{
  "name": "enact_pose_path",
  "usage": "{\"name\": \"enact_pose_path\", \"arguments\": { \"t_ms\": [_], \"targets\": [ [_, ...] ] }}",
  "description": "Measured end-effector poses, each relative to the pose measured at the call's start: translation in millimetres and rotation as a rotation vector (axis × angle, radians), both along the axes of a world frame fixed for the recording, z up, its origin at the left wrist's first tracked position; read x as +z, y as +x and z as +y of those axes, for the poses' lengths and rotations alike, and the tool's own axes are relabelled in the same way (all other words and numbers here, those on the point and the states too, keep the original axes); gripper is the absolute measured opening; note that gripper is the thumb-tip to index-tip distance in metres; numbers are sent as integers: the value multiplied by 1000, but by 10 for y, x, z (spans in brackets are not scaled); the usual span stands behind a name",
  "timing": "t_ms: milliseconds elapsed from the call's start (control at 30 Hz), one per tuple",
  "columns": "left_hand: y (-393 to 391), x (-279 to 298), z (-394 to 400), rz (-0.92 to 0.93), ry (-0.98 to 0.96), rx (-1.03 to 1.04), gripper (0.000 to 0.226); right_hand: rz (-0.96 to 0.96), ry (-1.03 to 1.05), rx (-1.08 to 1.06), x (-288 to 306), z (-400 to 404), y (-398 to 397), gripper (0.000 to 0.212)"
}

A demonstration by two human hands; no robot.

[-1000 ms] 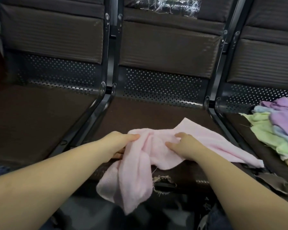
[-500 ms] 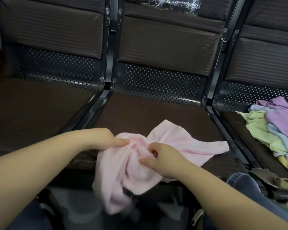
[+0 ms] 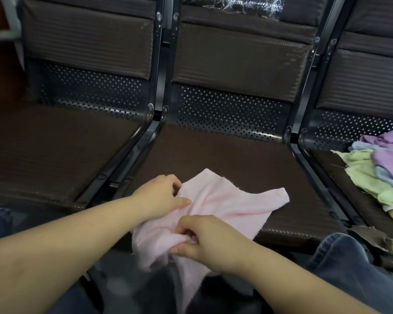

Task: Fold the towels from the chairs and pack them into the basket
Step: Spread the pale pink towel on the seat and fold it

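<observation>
A crumpled pink towel lies over the front edge of the middle chair seat, and part of it hangs down off the seat. My left hand grips the towel's left edge with curled fingers. My right hand pinches a bunched fold of the towel near the seat's front edge. A pile of purple, blue, green and yellow towels sits on the right chair seat. No basket is in view.
Three dark padded chairs stand in a row, joined by black metal frames. The left seat holds nothing. Clear plastic wrap lies on the middle backrest. My jeans-clad knee is at the lower right, next to torn upholstery.
My right hand slid down toward the seat's front edge and took a bunched fold of the towel. My left hand moved up along the left edge. The towel lies more on the seat.
</observation>
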State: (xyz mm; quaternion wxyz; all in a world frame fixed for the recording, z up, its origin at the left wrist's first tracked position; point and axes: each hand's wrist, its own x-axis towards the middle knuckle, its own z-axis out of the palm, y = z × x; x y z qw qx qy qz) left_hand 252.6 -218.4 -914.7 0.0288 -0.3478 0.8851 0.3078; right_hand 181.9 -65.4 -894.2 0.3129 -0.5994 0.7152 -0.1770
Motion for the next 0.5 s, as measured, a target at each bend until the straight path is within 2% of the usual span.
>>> {"name": "enact_pose_path", "arguments": {
  "t_ms": [67,133,200,267,333,433,467,500],
  "targets": [
    [-25,-6,-18,-19,-1,-49,34,7,26,-7,11,11,-63,21],
    [-49,0,-46,-24,18,-72,21,42,53,-52,18,7,-187,19],
    [-70,15,-83,-42,20,-84,8,45,37,-189,-8,-28,-384,18],
    [-84,42,-111,-82,11,-117,9,94,-37,-381,-44,-84,-627,18],
    [-86,82,-128,-136,9,-174,11,138,-81,-559,-67,-123,-849,32],
    [-60,148,-160,-247,82,-235,11,75,35,-661,-107,-144,-1028,66],
    [-39,174,-171,-306,112,-263,10,46,71,-644,-114,-154,-1033,66],
    [-15,203,-176,-370,138,-292,9,27,98,-610,-122,-171,-1021,57]
  ]
}}
